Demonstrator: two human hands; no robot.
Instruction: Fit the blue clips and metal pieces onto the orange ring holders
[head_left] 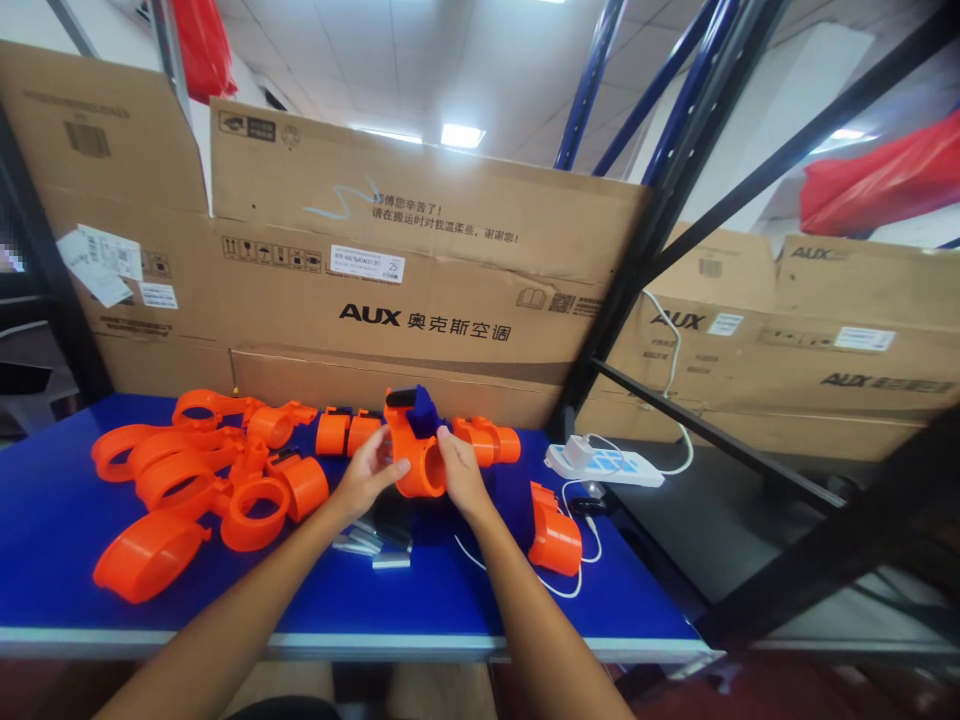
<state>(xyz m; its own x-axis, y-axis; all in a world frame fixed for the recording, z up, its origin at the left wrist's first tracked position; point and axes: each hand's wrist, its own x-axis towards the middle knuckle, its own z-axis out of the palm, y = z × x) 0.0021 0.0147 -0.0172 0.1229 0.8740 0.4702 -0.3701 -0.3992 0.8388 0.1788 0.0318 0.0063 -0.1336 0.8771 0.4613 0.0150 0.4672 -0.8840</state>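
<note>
Both hands hold one orange plastic part (417, 452) with a round open end and a dark blue piece (421, 406) on top, just above the blue table (60, 520). My left hand (367, 474) grips its left side, thumb against the ring. My right hand (459, 472) grips its right side. Small grey metal pieces (375, 545) lie on the table under my wrists.
Several orange ring-shaped parts (187, 480) are piled at the left. More orange parts (491, 440) lie behind, and one (553, 535) lies at the right. A white power strip (604, 463) with a cable sits at the table's right end. Cardboard boxes (420, 270) wall the back; black shelf struts (675, 200) cross at the right.
</note>
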